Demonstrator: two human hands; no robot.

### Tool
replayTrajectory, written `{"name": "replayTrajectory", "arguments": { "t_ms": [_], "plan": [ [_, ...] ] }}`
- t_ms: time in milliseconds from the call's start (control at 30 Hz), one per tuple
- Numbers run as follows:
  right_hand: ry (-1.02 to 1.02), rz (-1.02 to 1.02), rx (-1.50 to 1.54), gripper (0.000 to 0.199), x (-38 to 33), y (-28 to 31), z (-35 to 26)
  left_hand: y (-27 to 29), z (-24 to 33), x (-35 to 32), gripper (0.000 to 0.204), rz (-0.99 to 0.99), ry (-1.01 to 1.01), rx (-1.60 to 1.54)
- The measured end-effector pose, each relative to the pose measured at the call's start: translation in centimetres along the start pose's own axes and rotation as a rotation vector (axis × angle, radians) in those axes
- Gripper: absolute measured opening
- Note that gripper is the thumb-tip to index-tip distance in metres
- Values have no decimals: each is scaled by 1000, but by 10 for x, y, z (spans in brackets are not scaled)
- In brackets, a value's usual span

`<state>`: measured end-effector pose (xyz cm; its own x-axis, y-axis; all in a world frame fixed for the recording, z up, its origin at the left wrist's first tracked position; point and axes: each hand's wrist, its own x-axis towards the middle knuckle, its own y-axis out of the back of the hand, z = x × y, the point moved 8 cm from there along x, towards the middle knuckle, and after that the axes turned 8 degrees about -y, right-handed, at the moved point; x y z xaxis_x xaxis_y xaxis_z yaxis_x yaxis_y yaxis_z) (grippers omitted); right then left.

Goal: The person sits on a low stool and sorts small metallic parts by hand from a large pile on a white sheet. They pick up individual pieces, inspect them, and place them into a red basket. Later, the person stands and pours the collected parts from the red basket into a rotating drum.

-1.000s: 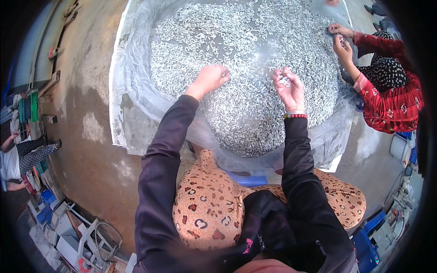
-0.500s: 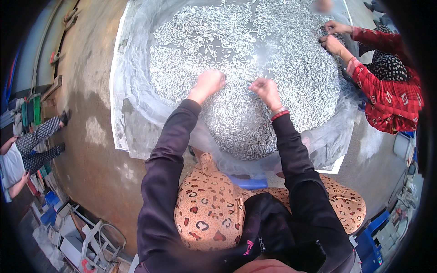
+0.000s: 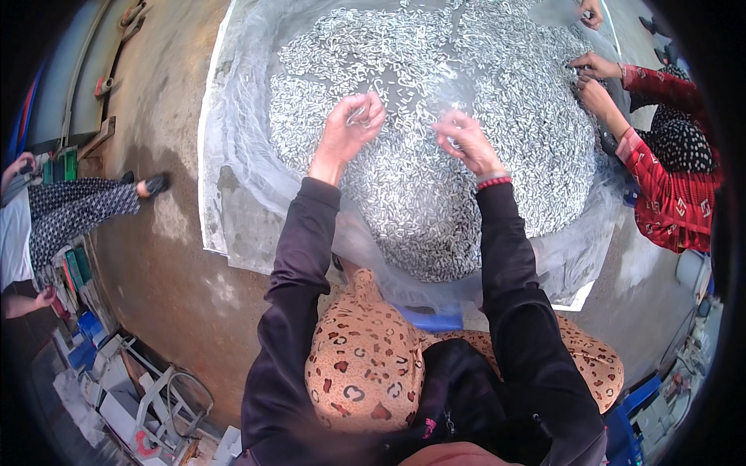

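Note:
A broad heap of small, slim silvery pieces that look like little fish is spread on a pale mesh net. Above its middle, my left hand is closed, fingers curled round a few pale, curved little pieces. To its right, my right hand hovers with thumb and fingers drawn into a pinch; whatever is between the fingertips is too small and blurred to make out. A red beaded bracelet circles the right wrist.
A co-worker's hands in red sleeves work at the heap's right edge, with another person's hand beyond. At left, someone in patterned trousers is on the wet floor. A blue plastic piece lies below the net.
Both my hands have risen off the heap, the left with pale pieces now showing in it. The person at left has shifted a leg toward the net. Another hand has come in at top right.

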<state>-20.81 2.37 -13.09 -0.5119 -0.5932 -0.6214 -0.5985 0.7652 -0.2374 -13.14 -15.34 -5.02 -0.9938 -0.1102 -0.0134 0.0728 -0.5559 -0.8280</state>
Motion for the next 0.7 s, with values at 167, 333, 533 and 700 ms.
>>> {"name": "replayTrajectory", "arguments": {
  "t_ms": [167, 333, 533, 700],
  "plan": [
    [410, 424, -1106, 23, 41, -21, -1, 26, -25, 22, 9, 160, 38, 143],
    [195, 301, -601, 20, 35, 2, 5, 41, -53, 49, 13, -164, 31, 1535],
    [67, -133, 309, 13, -34, 7, -29, 54, -76, 40, 17, -350, 149, 2068],
    [77, -75, 371, 30, -55, 11, -42, 53, -56, 28, 22, -281, 206, 1874]
  ]
}}
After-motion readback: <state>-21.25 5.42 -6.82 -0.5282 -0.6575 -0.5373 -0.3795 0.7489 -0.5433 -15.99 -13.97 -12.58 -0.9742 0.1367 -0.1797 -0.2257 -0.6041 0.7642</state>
